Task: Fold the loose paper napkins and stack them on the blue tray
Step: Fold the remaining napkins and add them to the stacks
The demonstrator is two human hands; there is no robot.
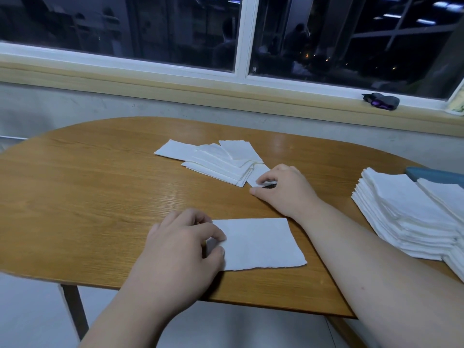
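Observation:
A folded white napkin (261, 243) lies flat near the table's front edge. My left hand (180, 244) rests on its left end, thumb and fingers pinching that edge. Further back, a loose fan of white napkins (218, 159) is spread on the table. My right hand (283, 189) sits at the fan's near right corner, fingertips pinching the corner of one napkin (258, 175). At the right, a tall stack of folded napkins (406, 217) covers most of the blue tray (437, 175); only the tray's far corner shows.
The oval wooden table (100, 197) stands against a grey wall under a window. A dark small object (381, 100) lies on the wooden sill at the right. Pale floor shows below the table's front edge.

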